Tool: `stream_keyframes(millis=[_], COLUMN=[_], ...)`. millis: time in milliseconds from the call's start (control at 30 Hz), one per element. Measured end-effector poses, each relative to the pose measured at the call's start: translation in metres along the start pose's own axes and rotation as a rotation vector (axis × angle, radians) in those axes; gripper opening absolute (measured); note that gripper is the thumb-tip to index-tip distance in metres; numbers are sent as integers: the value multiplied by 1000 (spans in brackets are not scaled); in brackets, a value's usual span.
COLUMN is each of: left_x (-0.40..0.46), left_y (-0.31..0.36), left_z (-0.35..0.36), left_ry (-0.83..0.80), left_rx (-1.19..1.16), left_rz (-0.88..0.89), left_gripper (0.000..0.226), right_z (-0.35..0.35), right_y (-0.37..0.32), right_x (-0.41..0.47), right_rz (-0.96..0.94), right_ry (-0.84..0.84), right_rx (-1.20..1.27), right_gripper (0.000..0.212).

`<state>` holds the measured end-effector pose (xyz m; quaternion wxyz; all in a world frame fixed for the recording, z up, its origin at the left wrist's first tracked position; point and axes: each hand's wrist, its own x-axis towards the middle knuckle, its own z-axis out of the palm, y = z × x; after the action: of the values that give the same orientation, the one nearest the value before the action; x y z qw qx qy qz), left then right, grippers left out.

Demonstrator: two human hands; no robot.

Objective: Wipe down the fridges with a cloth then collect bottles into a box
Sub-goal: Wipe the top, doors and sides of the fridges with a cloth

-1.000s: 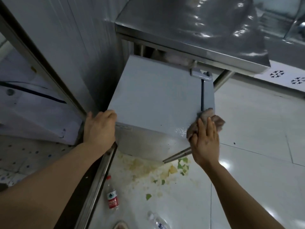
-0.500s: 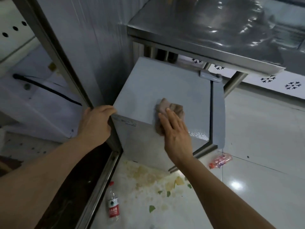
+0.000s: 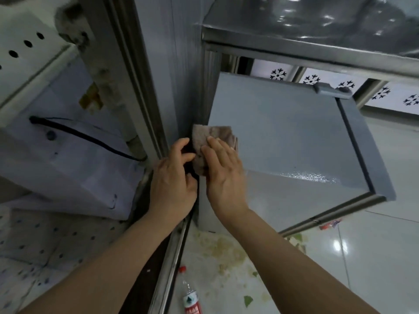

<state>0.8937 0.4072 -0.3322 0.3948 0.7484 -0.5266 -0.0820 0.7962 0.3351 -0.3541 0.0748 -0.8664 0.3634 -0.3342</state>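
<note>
A small grey fridge [image 3: 290,141] stands under a steel table, its flat top facing me. A brownish cloth [image 3: 212,137] lies bunched at the top's near-left corner. My right hand [image 3: 223,171] presses the cloth down with flat fingers. My left hand [image 3: 173,180] sits just beside it at the fridge's left edge, its fingers curled around that corner and touching the cloth's edge. A clear bottle with a red cap and label [image 3: 190,298] lies on the floor below. Another red-labelled bottle [image 3: 330,224] peeks out under the fridge's right corner.
A steel table [image 3: 306,45] overhangs the fridge. A metal door frame [image 3: 136,87] rises on the left, with a white appliance [image 3: 63,159] and its black cable beyond. Food scraps and stains [image 3: 229,252] litter the glossy tiled floor.
My right hand slid the cloth from the fridge top's right edge across to its left corner. My left hand stayed at the left corner; the view tilted up and closer.
</note>
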Motion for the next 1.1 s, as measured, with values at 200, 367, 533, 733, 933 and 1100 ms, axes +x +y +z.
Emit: stream_keyframes(millis=[200, 367, 533, 733, 933, 1100], left_x=[-8, -5, -14, -7, -3, -3], left_y=[-1, 25, 46, 38, 23, 21], left_z=[6, 40, 95, 127, 153, 164], left_ry=[94, 64, 23, 258, 492, 595], left_rx=[3, 178, 273, 188, 155, 133], left_rz=[96, 393, 543, 609, 678, 694], left_gripper=[58, 49, 58, 41, 37, 40], right_z=[-18, -60, -106, -129, -85, -33], right_y=[42, 110, 177, 228, 233, 266], right_x=[-16, -57, -91, -114, -124, -164], right_rz=[-161, -127, -72, -56, -104, -161], right_ry=[3, 140, 222, 397, 666, 705], right_rx=[-159, -355, -502, -612, -639, -676], right_gripper=[38, 40, 40, 36, 60, 55])
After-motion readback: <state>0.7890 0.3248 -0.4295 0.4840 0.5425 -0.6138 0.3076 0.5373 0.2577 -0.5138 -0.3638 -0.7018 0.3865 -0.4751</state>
